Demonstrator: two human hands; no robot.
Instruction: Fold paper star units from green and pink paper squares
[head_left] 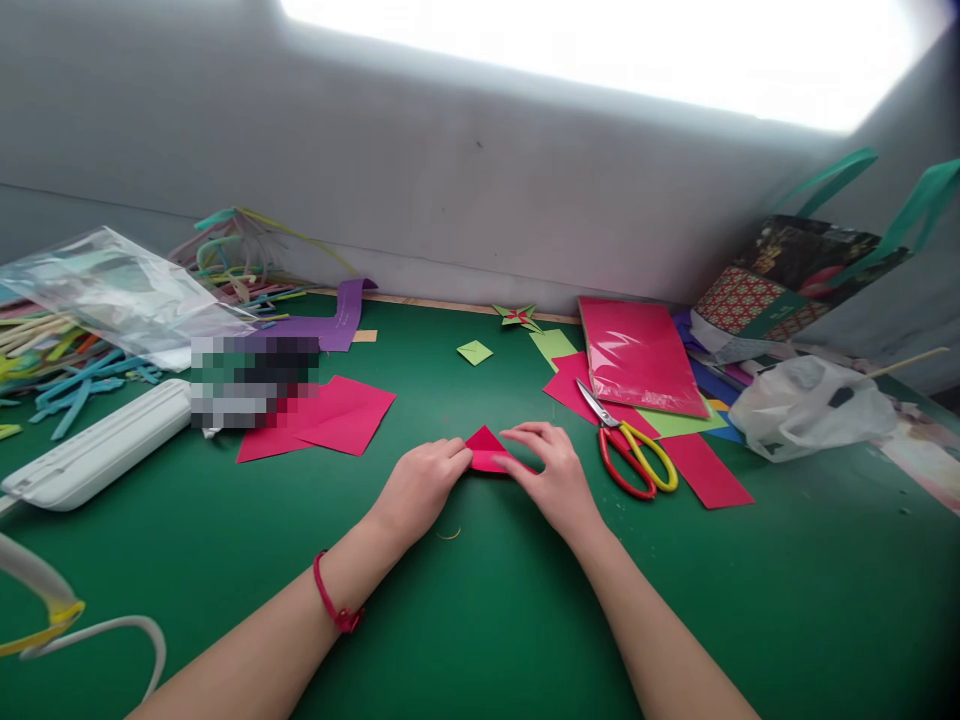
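Note:
A small folded piece of red paper [486, 448] lies on the green table [480, 620] in the middle of the view. My left hand [421, 482] pinches its left edge with the fingertips. My right hand [546, 468] presses down on its right side, fingers spread over it. Part of the paper is hidden under my right fingers. A red string bracelet [330, 600] sits on my left wrist.
Red-and-yellow scissors [628, 450] lie just right of my right hand, on red sheets [705, 470]. A pink paper pack [637, 355], plastic bag [810, 405] and gift bag [787, 270] sit at right. Red sheets [337, 415], a white case [97, 450] and pipe cleaners [75, 380] are at left.

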